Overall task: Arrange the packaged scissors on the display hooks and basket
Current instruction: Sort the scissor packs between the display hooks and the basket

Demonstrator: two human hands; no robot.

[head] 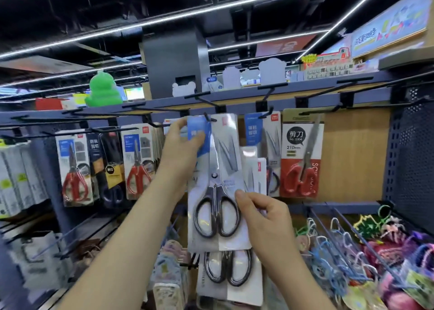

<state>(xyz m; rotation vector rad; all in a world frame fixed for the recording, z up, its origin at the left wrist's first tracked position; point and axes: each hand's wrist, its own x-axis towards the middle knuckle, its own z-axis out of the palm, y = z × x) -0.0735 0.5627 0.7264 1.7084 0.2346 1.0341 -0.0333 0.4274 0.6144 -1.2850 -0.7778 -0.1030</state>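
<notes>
Two red-handled packs [74,168] hang at left. At centre, your left hand [180,142] grips the top corner of one black-handled scissors pack [216,180], its top edge at a display hook [210,118]. Your right hand [263,218] pinches its lower right edge, with a second pack [231,274] behind. Two hung packs [303,154] are at right.

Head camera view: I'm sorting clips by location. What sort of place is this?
Probably a retail shop's stationery aisle: carded scissors hang from black display hooks on a pegboard rack, and lit promotional signs hang overhead.
</notes>
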